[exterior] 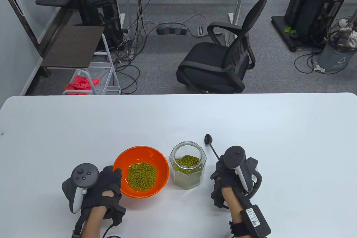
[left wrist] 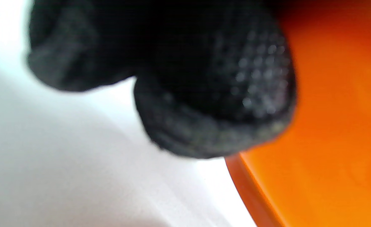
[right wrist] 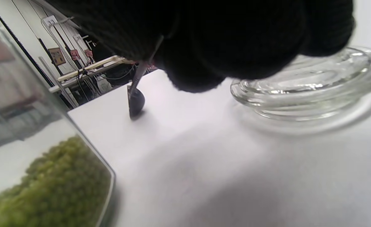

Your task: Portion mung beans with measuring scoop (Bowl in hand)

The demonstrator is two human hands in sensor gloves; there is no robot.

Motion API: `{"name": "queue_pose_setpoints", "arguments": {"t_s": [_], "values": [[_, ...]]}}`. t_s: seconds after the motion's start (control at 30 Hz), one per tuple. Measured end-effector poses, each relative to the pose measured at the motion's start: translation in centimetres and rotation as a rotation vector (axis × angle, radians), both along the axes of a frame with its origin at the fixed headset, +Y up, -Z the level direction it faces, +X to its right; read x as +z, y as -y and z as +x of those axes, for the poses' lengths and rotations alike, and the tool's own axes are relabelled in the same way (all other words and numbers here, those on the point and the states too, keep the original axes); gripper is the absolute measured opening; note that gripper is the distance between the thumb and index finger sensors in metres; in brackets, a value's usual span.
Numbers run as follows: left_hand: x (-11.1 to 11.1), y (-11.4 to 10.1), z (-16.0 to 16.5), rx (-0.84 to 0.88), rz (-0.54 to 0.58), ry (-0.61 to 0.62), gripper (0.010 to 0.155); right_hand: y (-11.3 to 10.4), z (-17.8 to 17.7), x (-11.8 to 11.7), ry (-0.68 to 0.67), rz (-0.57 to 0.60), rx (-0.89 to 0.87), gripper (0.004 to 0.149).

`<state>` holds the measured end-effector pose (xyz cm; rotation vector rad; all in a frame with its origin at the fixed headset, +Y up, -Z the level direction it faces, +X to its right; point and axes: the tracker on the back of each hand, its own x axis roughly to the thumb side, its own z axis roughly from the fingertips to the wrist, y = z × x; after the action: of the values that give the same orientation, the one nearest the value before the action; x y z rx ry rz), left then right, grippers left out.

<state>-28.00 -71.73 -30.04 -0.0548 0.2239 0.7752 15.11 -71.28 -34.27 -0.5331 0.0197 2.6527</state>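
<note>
An orange bowl (exterior: 145,153) holding mung beans (exterior: 141,176) sits on the white table. My left hand (exterior: 113,176) grips its left rim, thumb over the edge. The left wrist view shows my gloved fingers (left wrist: 210,94) against the bowl's wall (left wrist: 330,126). An open glass jar (exterior: 203,161) of mung beans stands right of the bowl, and also shows in the right wrist view (right wrist: 47,176). My right hand (exterior: 223,171) holds the handle of a black measuring scoop (exterior: 208,138). Its head (right wrist: 136,102) rests on the table, beyond the jar.
The jar's glass lid (right wrist: 308,88) lies on the table right under my right hand. The white table (exterior: 279,137) stretches far and right. A black office chair (exterior: 223,62) stands beyond the table's far edge.
</note>
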Motion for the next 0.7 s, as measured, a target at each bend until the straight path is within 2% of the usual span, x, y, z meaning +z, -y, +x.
{"name": "queue_pose_setpoints", "arguments": {"t_s": [0.43, 0.7], "values": [[0.0, 0.0, 0.0, 0.003, -0.002, -0.001, 0.053, 1.9, -1.6, -0.3, -0.023, -0.172, 0.176, 0.038], [0.0, 0.0, 0.0, 0.005, -0.004, -0.003, 0.053, 3.4, -1.7, -0.6, -0.043, -0.255, 0.189, 0.037]]}}
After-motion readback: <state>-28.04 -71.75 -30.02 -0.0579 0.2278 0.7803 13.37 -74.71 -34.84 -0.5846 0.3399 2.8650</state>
